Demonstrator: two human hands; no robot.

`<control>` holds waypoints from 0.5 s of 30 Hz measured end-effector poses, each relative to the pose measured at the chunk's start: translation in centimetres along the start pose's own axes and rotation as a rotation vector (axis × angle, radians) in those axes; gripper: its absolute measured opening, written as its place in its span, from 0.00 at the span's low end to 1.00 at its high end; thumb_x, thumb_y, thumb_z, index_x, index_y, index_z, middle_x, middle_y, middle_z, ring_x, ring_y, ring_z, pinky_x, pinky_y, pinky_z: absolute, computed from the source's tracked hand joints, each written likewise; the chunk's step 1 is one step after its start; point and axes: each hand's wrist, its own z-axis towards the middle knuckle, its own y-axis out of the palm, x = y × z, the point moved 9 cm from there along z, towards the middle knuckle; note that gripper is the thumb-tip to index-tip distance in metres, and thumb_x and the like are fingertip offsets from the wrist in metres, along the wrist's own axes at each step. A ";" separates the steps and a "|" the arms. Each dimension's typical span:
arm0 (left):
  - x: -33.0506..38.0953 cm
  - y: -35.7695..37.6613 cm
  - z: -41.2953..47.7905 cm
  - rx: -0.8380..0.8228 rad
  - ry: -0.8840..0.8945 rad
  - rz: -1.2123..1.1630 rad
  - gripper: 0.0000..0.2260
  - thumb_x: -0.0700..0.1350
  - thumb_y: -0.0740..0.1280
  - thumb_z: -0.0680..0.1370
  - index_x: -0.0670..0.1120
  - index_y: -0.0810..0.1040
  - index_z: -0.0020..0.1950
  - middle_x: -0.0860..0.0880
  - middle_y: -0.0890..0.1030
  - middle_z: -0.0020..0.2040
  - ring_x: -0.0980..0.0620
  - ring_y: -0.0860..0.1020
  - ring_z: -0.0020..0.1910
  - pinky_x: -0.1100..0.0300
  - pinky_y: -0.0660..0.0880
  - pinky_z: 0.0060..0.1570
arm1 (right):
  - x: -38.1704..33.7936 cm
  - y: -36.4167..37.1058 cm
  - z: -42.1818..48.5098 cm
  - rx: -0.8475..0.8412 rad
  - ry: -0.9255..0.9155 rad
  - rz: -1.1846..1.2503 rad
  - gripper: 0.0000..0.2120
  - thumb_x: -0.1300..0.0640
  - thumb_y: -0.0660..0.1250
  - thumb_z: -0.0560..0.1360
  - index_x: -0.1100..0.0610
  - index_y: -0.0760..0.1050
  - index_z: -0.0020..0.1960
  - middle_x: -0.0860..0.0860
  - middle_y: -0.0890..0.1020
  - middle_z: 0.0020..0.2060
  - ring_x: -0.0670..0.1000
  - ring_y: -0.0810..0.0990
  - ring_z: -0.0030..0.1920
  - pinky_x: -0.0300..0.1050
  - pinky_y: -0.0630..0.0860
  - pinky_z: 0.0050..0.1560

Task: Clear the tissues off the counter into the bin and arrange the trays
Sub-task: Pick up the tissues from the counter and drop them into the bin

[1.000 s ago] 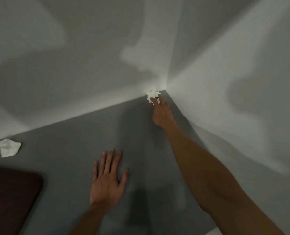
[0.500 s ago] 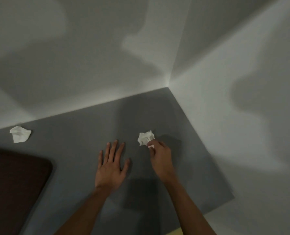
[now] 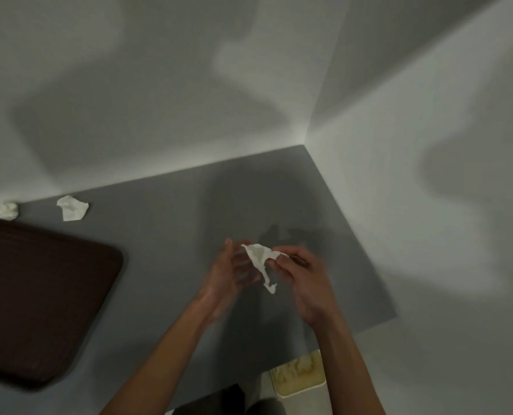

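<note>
Grey matte counter point(image 3: 165, 235) in a white corner: one tissue lifted, two left lying.

Well left of the left hand point(image 3: 228, 274) lie a balled tissue point(image 3: 3, 210), a flatter crumpled tissue point(image 3: 72, 208) and a dark, round-cornered tray point(image 3: 39, 295). That hand is relaxed, fingers spread beside the held tissue point(image 3: 259, 256), thin and ragged, which the right hand point(image 3: 304, 278) pinches by one end. Best to wad it tight before dropping it into the bin point(image 3: 301, 390) below the right wrist.
</note>
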 end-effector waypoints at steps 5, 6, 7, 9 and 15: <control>-1.8 1.3 -2.4 -0.104 -0.136 -0.244 0.28 0.65 0.60 0.81 0.44 0.80 0.68 0.38 0.81 0.65 0.35 0.79 0.63 0.29 0.69 0.68 | 0.1 2.9 -1.7 -0.044 0.041 0.207 0.07 0.69 0.69 0.81 0.68 0.82 0.57 0.65 0.86 0.55 0.58 0.87 0.55 0.48 0.83 0.60; -1.6 1.5 -2.9 -0.119 -0.136 -0.268 0.28 0.65 0.61 0.80 0.44 0.80 0.67 0.38 0.82 0.63 0.37 0.80 0.61 0.30 0.70 0.69 | 0.2 3.5 -2.1 -0.054 0.061 0.230 0.07 0.69 0.68 0.81 0.68 0.82 0.57 0.66 0.86 0.54 0.59 0.87 0.54 0.50 0.84 0.59; -1.3 1.7 -3.4 -0.136 -0.139 -0.300 0.28 0.64 0.62 0.79 0.43 0.81 0.65 0.39 0.82 0.60 0.39 0.80 0.57 0.34 0.73 0.67 | 0.5 3.9 -2.5 -0.053 0.080 0.223 0.07 0.69 0.69 0.81 0.67 0.82 0.57 0.65 0.86 0.54 0.60 0.87 0.53 0.51 0.84 0.58; -0.4 2.1 -4.5 -0.166 -0.140 -0.380 0.26 0.61 0.61 0.79 0.40 0.80 0.62 0.39 0.83 0.56 0.43 0.81 0.49 0.46 0.76 0.57 | 0.6 4.4 -3.1 -0.025 0.046 0.070 0.06 0.67 0.70 0.80 0.63 0.83 0.56 0.60 0.88 0.52 0.59 0.88 0.52 0.54 0.85 0.57; 2.1 -0.5 -7.2 0.006 0.034 -0.283 0.19 0.54 0.58 0.85 0.41 0.80 0.59 0.40 0.85 0.55 0.44 0.85 0.50 0.51 0.82 0.51 | -3.4 6.2 -7.0 0.188 -0.527 -0.844 0.06 0.60 0.71 0.79 0.53 0.77 0.53 0.49 0.85 0.45 0.49 0.83 0.43 0.39 0.74 0.44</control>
